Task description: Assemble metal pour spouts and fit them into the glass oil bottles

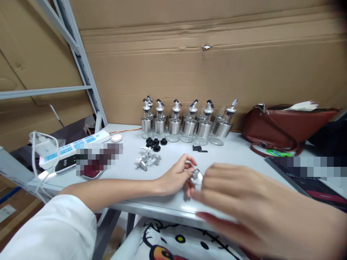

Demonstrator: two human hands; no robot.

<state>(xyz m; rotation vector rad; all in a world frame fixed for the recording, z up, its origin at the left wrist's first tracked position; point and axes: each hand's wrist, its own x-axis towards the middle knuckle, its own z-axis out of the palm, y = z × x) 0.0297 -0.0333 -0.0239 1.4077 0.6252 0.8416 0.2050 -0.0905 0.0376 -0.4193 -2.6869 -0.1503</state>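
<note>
My left hand (177,176) is closed on a small silver pourer cap (197,178) above the front of the table. My right hand (238,195) is close to the camera, just right of the cap. It is blurred by motion, with its fingers bent and their tips hidden, so what it holds cannot be made out. Beyond my left hand lie several loose silver pourer caps (148,159). Several black stoppers (156,143) sit behind them. Small black levers (200,148) rest farther right. Steel-banded glass bottles (175,127), several topped with pourers, stand along the back.
A power strip (73,148), a phone (93,172) and a white round object (116,138) are on the left. A brown leather bag (287,126) and a dark flat item (303,180) lie right. Cardboard (168,68) backs the table. A metal shelf post (84,65) rises left.
</note>
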